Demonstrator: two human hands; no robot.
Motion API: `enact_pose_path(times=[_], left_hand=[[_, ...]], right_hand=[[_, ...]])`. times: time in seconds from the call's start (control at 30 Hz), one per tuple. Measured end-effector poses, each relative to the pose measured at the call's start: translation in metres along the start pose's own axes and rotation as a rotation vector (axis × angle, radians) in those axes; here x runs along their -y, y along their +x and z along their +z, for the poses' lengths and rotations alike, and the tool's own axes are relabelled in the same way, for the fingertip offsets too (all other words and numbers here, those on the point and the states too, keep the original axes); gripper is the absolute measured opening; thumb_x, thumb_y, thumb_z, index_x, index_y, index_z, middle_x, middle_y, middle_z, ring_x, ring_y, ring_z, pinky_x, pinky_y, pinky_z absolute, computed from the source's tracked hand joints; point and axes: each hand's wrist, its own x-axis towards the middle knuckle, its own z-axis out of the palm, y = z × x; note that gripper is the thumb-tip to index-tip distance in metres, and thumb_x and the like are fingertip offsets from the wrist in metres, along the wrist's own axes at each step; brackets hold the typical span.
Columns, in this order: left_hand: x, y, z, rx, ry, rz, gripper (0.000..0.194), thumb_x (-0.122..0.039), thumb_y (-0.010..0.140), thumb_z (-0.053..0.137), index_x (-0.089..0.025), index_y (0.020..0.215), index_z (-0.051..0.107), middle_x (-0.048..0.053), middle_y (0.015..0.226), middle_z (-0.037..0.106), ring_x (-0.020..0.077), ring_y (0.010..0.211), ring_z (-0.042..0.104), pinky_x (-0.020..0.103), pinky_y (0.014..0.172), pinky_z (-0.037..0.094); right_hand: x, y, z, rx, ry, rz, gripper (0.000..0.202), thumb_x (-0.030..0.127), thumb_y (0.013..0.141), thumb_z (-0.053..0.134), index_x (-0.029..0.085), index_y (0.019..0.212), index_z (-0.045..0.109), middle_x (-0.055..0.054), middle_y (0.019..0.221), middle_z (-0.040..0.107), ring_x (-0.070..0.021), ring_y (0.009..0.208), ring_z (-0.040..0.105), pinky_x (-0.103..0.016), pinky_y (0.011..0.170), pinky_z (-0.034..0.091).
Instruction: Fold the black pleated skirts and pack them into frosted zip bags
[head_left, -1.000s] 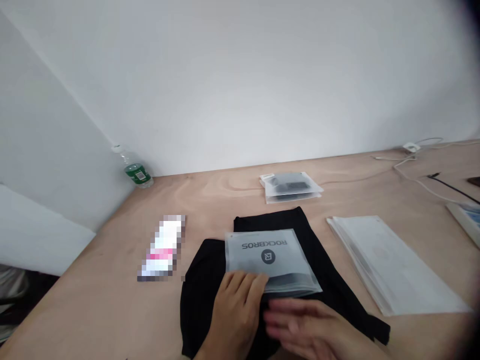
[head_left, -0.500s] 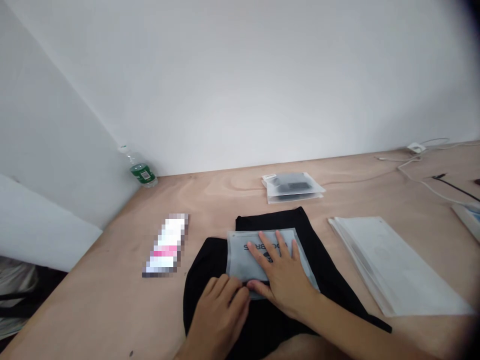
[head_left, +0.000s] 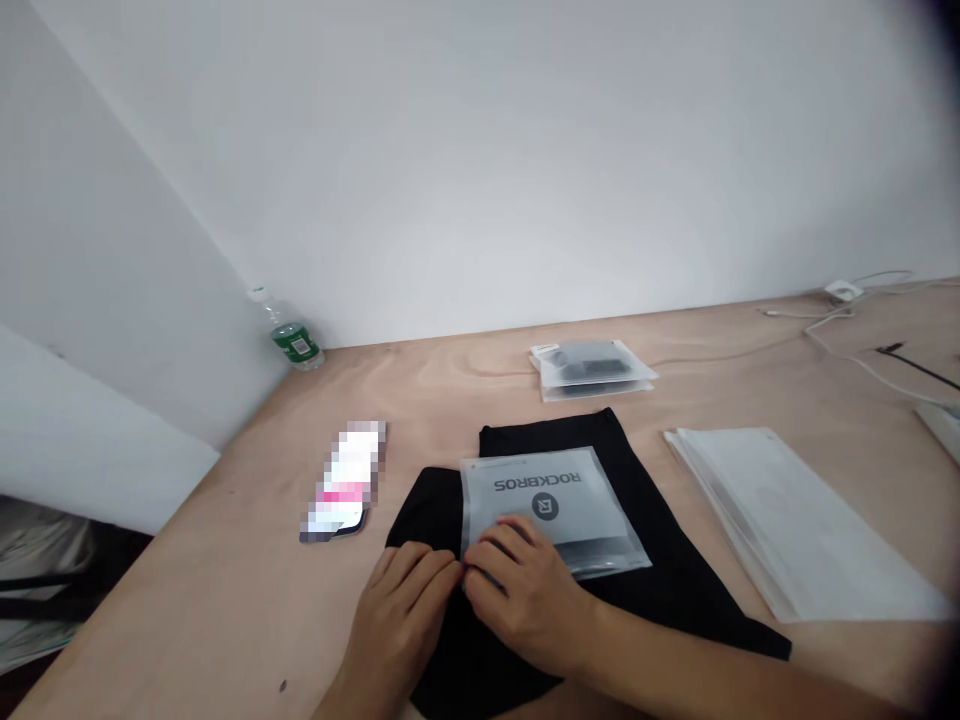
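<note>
A frosted plastic bag [head_left: 600, 505] printed "ROCKBROS" lies on a folded black garment [head_left: 645, 540], with something dark inside it. My left hand [head_left: 405, 605] is closed at the bag's near left corner, fingertips pressed together there. Right beside it, my right hand [head_left: 529, 595] pinches the bag's near edge, fingers curled and thumb against them. Both sets of fingertips almost meet at that corner, and they cover part of the edge. The garment spreads out under the bag and both hands.
Flat white frosted bags [head_left: 795, 530] lie on the right. Further back is a small filled frosted bag [head_left: 592, 372]. A phone [head_left: 349, 480], its screen blurred, rests on the left. A water bottle [head_left: 295, 343] stands at the wall corner. White cables [head_left: 832, 325] run along the back right.
My right hand, spread flat over the bag's print, has drawn back toward me and left, curling its fingers onto the near edge. The print now shows. My left hand stays at the corner.
</note>
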Motion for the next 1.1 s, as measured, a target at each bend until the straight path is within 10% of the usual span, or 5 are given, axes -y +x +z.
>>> enact_pose_path(times=[0.2, 0.53, 0.73, 0.9, 1.1], left_hand=[[-0.005, 0.007, -0.001, -0.051, -0.024, -0.037, 0.020, -0.005, 0.083, 0.046, -0.019, 0.084, 0.060, 0.001, 0.076, 0.069, 0.0153, 0.076, 0.059, 0.029, 0.068, 0.043], [0.011, -0.005, -0.008, 0.022, -0.056, -0.027, 0.020, -0.005, 0.082, 0.046, -0.021, 0.085, 0.059, 0.000, 0.080, 0.069, 0.0177, 0.090, 0.063, 0.030, 0.072, 0.046], [-0.011, 0.018, -0.026, 0.287, 0.034, -0.092, 0.035, -0.033, 0.084, 0.050, -0.024, 0.118, 0.051, 0.004, 0.121, 0.058, 0.0212, 0.116, 0.050, 0.034, 0.082, 0.051], [-0.052, 0.057, 0.029, 0.303, 0.032, -0.074, 0.072, -0.054, 0.084, 0.043, -0.006, 0.135, 0.029, 0.017, 0.140, 0.037, 0.0283, 0.132, 0.027, 0.043, 0.098, 0.040], [-0.044, 0.064, 0.076, 0.373, -0.004, -0.137, 0.081, -0.062, 0.081, 0.039, -0.005, 0.136, 0.026, 0.018, 0.142, 0.033, 0.0282, 0.134, 0.020, 0.046, 0.105, 0.028]], right_hand=[[-0.010, -0.017, -0.020, -0.032, -0.027, -0.011, 0.016, 0.013, 0.085, 0.045, 0.020, 0.083, 0.059, -0.004, 0.102, 0.062, -0.0223, 0.096, 0.051, -0.044, 0.085, 0.038], [-0.054, -0.122, -0.084, 0.112, -0.220, 0.266, 0.022, 0.012, 0.080, 0.051, 0.027, 0.091, 0.062, 0.000, 0.113, 0.063, -0.0225, 0.109, 0.051, -0.043, 0.089, 0.039], [-0.044, -0.099, -0.104, 0.208, -0.183, 0.339, 0.046, 0.036, 0.080, 0.054, 0.029, 0.125, 0.047, -0.003, 0.139, 0.041, -0.0264, 0.126, 0.037, -0.048, 0.096, 0.039], [-0.048, -0.052, -0.070, 0.176, -0.106, 0.366, 0.059, 0.036, 0.088, 0.042, 0.018, 0.141, 0.023, -0.009, 0.146, 0.027, -0.0237, 0.135, 0.019, -0.048, 0.105, 0.028], [-0.067, -0.046, -0.029, 0.208, -0.017, 0.355, 0.066, 0.041, 0.088, 0.039, 0.016, 0.143, 0.013, -0.012, 0.147, 0.022, -0.0250, 0.136, 0.014, -0.050, 0.106, 0.024]])
